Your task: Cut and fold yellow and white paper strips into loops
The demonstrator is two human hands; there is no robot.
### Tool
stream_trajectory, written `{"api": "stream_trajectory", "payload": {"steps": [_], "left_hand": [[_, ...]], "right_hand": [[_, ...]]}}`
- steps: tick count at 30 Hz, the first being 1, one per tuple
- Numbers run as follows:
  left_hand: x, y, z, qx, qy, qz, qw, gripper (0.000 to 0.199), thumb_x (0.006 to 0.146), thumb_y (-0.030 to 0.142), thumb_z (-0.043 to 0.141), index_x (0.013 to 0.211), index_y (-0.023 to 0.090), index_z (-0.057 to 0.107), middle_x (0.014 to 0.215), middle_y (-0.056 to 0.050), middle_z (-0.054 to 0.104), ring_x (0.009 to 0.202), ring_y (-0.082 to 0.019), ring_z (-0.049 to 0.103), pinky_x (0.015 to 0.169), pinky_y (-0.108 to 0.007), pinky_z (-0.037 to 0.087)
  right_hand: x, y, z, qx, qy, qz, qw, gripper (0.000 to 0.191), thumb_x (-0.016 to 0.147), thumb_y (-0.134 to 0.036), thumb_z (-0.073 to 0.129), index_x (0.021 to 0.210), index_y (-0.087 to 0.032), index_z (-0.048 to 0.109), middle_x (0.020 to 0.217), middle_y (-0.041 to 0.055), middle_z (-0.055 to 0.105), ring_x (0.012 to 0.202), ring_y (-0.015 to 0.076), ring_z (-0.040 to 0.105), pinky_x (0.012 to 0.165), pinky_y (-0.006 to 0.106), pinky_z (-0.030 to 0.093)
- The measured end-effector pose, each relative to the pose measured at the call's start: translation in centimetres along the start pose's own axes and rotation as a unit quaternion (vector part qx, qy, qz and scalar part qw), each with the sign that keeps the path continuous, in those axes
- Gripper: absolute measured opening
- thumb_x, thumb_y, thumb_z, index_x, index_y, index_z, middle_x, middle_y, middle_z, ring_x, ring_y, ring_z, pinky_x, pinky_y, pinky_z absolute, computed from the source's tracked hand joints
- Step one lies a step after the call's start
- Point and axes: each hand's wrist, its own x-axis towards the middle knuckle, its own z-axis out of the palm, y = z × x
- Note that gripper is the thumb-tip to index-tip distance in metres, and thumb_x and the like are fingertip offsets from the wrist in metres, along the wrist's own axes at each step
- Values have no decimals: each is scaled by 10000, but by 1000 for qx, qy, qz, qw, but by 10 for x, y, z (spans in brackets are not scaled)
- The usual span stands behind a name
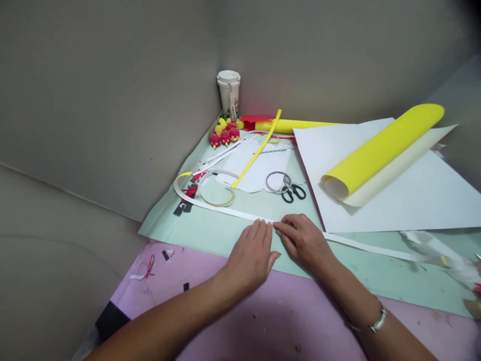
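A long white paper strip [225, 209] runs across the pale green sheet [210, 240], its left end curling back and showing yellow. My left hand [252, 253] lies on the strip with its fingers stretched out together and the thumb apart. Right beside its fingertips, my right hand [305, 240] pinches the strip between bent fingers and thumb. Behind the hands are black-handled scissors [293, 192], a grey ring [278, 182] and a loop of curled strip [218, 204]. A yellow strip [257, 149] lies slantwise over a white sheet [248, 170].
At the back corner stands a lidded white cup [228, 93], with several small red and yellow ornaments [224, 136] before it. On the right, a yellow paper roll [383, 150] rests on large white sheets [421, 195]. Crumpled white material [443, 253] lies at the right edge. Grey walls enclose the table.
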Motion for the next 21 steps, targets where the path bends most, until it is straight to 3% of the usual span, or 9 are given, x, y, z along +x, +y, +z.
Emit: {"api": "stream_trajectory", "payload": {"steps": [21], "left_hand": [[2,0,-3,21,-14,12,1000,582,980,420,409,1355,-22,472,1402,-238,493,1322,-351,434,1048,-420,364]], "right_hand": [[0,-1,-1,2,5,-1,1000,258,923,-172,531,1131,-201,681,967,109,625,850,226,532,742,374,472]]}}
